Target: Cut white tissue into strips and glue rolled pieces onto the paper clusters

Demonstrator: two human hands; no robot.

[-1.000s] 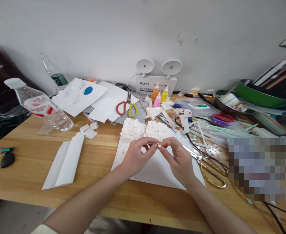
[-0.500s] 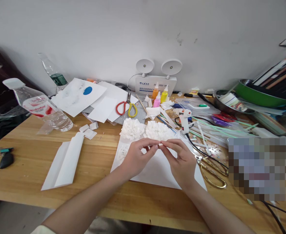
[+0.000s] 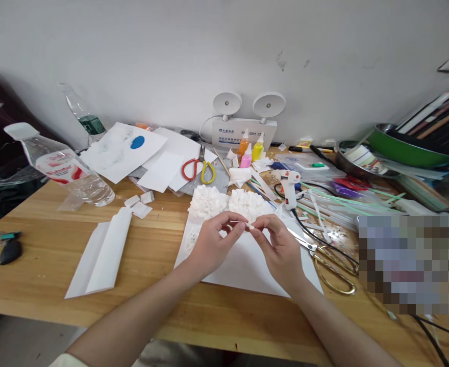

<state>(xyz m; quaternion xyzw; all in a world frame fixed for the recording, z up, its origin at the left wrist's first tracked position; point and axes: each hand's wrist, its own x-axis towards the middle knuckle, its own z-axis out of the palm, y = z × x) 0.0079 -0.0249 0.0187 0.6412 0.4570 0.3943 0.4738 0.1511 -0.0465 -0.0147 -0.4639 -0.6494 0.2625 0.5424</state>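
Note:
Between my fingertips is a small white piece of paper, pinched from both sides above a white sheet. My left hand closes thumb and forefinger on its left end. From the right, my right hand grips it with thumb and bent fingers. Just beyond the hands, white crumpled clusters rest on the sheet's far part, and a flatter white patch shows beside my left hand. Gold-handled scissors lie right of my right hand, their blades partly over the sheet.
A folded white paper and a water bottle are at left. Behind are red-and-yellow scissors, small paint bottles and a white glue gun with a black cord. Thin sticks and a green pan crowd the right.
The fingers of both hands have shifted slightly and curled more around the white piece, which now looks narrower. Both hands stay above the sheet.

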